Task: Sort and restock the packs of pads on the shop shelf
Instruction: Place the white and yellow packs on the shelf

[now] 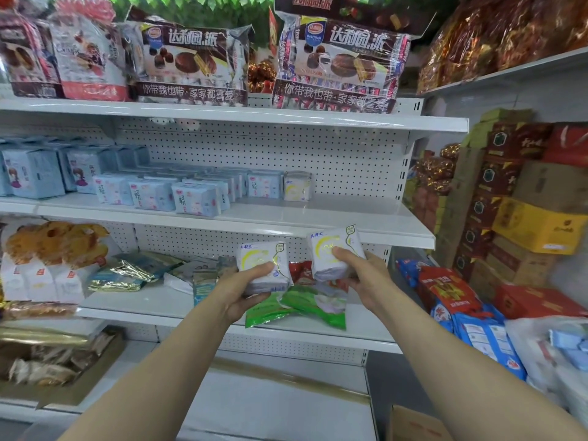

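1. Both white pad packs read "ABC" in blue.
2. Left hand [246, 289] grips the lower pack [264, 265], fingers curled under it.
3. Right hand [359, 275] clasps the higher pack [334, 253], both held before the shelf [334, 218].

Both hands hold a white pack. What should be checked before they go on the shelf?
1. Left hand grips left pack: ok.
2. Right hand grips right pack: ok.
3. Both packs look the same kind: ok.
4. Matching shelf pack stands on the middle shelf: ok.
5. Bare space to its right: ok.
6. Wrappers intact: cannot tell.
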